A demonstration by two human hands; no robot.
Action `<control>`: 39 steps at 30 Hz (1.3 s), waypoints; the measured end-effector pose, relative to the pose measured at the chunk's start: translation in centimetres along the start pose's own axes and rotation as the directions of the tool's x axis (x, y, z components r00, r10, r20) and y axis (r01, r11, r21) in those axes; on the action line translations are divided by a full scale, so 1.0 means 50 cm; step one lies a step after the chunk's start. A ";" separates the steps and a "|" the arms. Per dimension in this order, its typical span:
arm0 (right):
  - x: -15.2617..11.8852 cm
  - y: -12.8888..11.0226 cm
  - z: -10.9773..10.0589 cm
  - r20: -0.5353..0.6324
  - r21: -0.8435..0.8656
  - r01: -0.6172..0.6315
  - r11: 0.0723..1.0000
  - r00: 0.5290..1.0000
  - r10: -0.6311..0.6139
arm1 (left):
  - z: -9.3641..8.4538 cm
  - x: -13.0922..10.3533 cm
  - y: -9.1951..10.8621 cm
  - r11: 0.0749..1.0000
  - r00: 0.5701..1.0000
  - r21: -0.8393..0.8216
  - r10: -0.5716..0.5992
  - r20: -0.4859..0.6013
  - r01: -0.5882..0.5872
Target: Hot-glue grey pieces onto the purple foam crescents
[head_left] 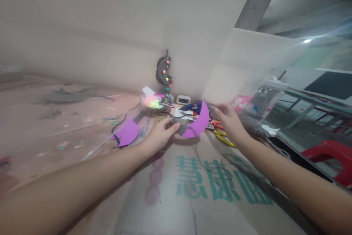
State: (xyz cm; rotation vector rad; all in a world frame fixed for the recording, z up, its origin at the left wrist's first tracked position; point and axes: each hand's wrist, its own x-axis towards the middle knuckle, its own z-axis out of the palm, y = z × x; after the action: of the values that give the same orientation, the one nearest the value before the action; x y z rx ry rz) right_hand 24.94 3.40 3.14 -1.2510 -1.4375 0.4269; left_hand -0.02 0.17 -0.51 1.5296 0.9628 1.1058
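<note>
A purple crescent (202, 121) with a grey end is pinched at that end by my left hand (163, 132). Grey yarn appears to cross the crescent's lower part. To the right of the crescent, my right hand (227, 117) is raised with thumb and fingers closed together; whatever they hold is too blurred to make out. Beyond the crescent lies a blue glue gun (195, 108). Pliers with yellow handles (225, 139) rest between the crescent and my right forearm. Another purple piece (128, 132) lies left of my left hand.
Behind stand a grey crescent decoration with coloured balls (164, 72), a bowl of bright bits (154, 108) and a small white clock (183, 99). Grey yarn (253, 127) and a clear container (265, 99) are at right. Printed cardboard (170, 209) covers the front. A red stool (330, 154) stands beyond.
</note>
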 end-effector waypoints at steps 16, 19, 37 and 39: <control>-0.174 -0.083 0.058 0.573 -0.013 -0.103 0.995 0.814 0.092 | -0.001 0.003 -0.019 0.995 0.986 0.030 0.103 -0.133 -0.100; -0.154 -0.075 0.037 0.478 -0.255 0.299 0.919 0.866 -0.149 | -0.002 0.005 -0.022 0.989 0.984 0.085 0.129 -0.126 -0.119; -0.090 -0.109 -0.042 0.516 -0.534 0.567 0.627 0.806 -0.290 | -0.002 -0.010 0.001 0.930 0.982 0.320 0.186 0.012 -0.180; -0.075 -0.120 -0.056 0.550 -0.525 0.494 0.693 0.818 -0.167 | -0.003 -0.009 -0.002 0.936 0.985 0.305 0.172 0.032 -0.173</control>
State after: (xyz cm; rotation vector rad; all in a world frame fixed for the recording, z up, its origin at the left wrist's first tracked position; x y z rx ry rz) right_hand 24.00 -3.06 7.03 -1.4191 -2.3326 -0.0764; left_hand -0.29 -0.21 -0.69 1.8991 1.0496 1.1105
